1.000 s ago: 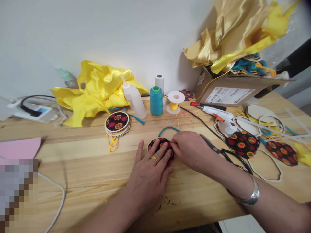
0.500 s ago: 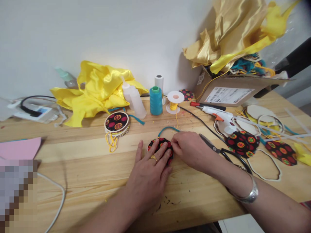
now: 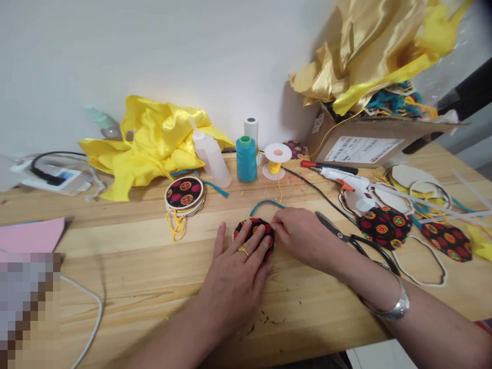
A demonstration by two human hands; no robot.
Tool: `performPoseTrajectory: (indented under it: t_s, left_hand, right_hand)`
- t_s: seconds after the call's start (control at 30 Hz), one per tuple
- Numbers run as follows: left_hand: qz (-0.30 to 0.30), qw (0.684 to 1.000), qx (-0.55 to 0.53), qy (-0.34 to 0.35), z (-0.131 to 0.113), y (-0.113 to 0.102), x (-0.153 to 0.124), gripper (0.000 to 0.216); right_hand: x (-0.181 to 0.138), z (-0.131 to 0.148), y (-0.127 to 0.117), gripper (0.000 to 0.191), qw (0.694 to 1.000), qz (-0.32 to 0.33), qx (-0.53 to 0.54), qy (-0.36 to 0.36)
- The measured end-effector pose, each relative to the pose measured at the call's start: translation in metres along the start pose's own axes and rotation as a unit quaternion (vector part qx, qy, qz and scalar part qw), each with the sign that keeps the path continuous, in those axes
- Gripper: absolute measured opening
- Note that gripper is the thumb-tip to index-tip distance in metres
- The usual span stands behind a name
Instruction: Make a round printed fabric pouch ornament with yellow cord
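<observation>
Pressing down with the left hand, fingers fanned loosely apart across a black medallion-print fabric disc, little finger off to the side over bare table. Wearing a gold ring on that one. Got the right hand curled up tight, fingertips bunched together right at the disc's right edge. Can't tell what's pinched in there, tbh, with the fingers covering it. Pinned flat on the wooden tabletop, near the front middle, with a teal cord arching from the top edge over toward the right hand.

Just beside the right forearm, black-handled scissors, partly covered by the arm. Wearing a silver cuff on that wrist. Further right, a loose print fabric piece, a thin wooden outline frame and a white glue gun with an orange trigger.

Behind the hands, a cone of teal thread standing next to a spool of yellow cord. Over to the left, another wood-rimmed disc with yellow loops hanging off it, then crumpled yellow satin against the wall. Back right, a cardboard box piled high with gold satin.
</observation>
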State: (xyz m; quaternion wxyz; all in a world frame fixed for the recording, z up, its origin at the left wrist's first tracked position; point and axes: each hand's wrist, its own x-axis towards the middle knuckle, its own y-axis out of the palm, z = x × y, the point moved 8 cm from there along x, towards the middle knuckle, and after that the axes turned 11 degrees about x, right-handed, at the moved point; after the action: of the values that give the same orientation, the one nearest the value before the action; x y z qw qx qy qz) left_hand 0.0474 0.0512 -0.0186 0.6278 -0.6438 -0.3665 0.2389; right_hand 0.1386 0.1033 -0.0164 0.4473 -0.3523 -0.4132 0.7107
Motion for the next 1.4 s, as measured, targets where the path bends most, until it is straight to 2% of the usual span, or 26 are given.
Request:
performPoseTrajectory:
  t_s: [0.23,0.53,0.77,0.9,0.97,1.07,1.2,1.4]
  left_hand:
    - [-0.003,1.0,-0.004,0.001,0.0,0.0,-0.001,0.039]
    - [0.01,1.0,-0.015,-0.002,0.0,0.0,0.0,0.038]
    - [0.008,1.0,-0.015,-0.003,0.0,-0.001,0.001,0.038]
    - [0.004,1.0,-0.013,-0.006,0.002,0.0,0.0,0.037]
    - [-0.002,1.0,-0.012,-0.005,0.002,0.0,-0.001,0.037]
    - [-0.007,1.0,-0.011,-0.003,0.001,0.0,-0.002,0.038]
    - [-0.007,1.0,-0.016,-0.005,0.002,0.0,-0.003,0.038]
    - [-0.044,0.999,-0.021,-0.015,0.005,-0.008,-0.005,0.04]
  right_hand:
    - [-0.001,0.001,0.0,0.023,0.999,0.007,0.006,0.033]
    - [-0.004,0.004,0.002,0.018,1.0,-0.014,-0.005,0.008]
    - [-0.006,0.007,0.004,0.013,0.998,-0.034,-0.057,-0.018]
    - [-0.003,-0.017,-0.015,0.018,0.992,-0.091,-0.072,0.05]
    - [-0.003,-0.028,-0.027,0.019,0.989,-0.12,-0.032,0.082]
    - [-0.002,-0.033,-0.032,0.021,0.988,-0.108,0.053,0.094]
    - [-0.002,-0.023,-0.026,0.022,0.99,-0.081,0.087,0.081]
    - [-0.003,-0.012,-0.016,0.022,0.99,-0.061,0.104,0.066]
